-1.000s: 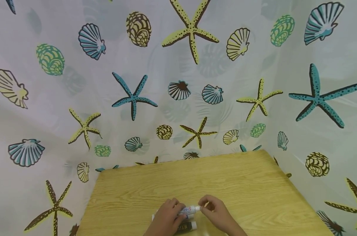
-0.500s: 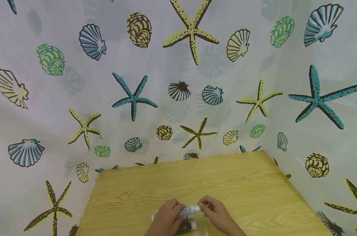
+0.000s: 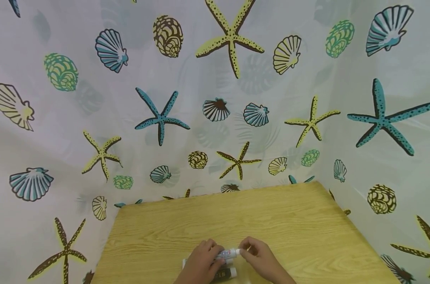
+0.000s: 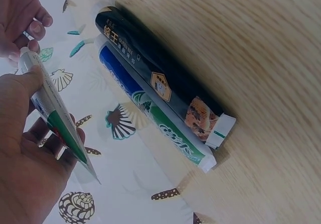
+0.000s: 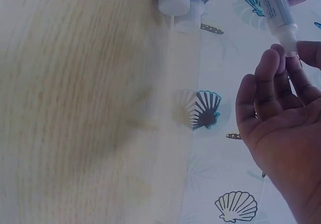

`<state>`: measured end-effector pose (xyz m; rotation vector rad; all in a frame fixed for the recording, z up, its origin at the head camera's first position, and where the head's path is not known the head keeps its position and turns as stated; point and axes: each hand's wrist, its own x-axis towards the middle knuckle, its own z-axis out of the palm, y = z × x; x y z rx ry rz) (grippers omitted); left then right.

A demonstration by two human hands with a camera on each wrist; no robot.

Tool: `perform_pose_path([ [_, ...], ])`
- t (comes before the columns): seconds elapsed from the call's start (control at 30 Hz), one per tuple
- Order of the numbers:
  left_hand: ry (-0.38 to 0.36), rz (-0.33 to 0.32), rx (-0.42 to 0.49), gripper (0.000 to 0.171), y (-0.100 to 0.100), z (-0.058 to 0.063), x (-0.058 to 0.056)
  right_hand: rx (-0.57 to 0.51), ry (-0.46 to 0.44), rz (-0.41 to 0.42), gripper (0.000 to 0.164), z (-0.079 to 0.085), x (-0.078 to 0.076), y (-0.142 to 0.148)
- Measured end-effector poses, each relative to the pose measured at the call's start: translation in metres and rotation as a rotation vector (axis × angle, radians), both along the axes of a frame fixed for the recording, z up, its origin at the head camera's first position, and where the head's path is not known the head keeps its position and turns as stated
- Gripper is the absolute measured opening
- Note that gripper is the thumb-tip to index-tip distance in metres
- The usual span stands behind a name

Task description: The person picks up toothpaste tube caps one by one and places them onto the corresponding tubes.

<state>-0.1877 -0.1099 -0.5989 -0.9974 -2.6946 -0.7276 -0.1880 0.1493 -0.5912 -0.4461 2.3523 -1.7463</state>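
Note:
In the head view, my left hand (image 3: 201,260) holds a white toothpaste tube (image 3: 226,254) above the table. Its printed side and green tail end show in the left wrist view, with the thumb across the tube and the fingers behind it. At the tube's other end my right hand (image 3: 260,256) pinches the white cap (image 5: 287,40) between thumb and fingertips. Below the held tube lie a black toothpaste tube (image 4: 160,78) and a blue-and-green toothpaste tube (image 4: 150,106), side by side and touching. My left hand partly covers both in the head view.
The tubes lie on a wood-grain table (image 3: 289,213) near its front edge. A white curtain (image 3: 186,71) printed with starfish and shells stands around the table's back and sides.
The right fingers have shifted slightly around the cap. My left hand and the held tube stay almost in place, and the two lying tubes have not moved.

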Motion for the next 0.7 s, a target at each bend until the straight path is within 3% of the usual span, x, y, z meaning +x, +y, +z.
perform_pose_path([
  [0.3,-0.014,-0.003,0.015,0.024,0.0,-0.002,0.0003,0.034,-0.043,-0.023,0.027,-0.0038,-0.0019,0.0007],
  [0.7,-0.021,0.0,0.034,0.022,-0.001,-0.0035,-0.001,-0.037,0.021,0.015,0.021,0.0004,0.0025,0.0007],
])
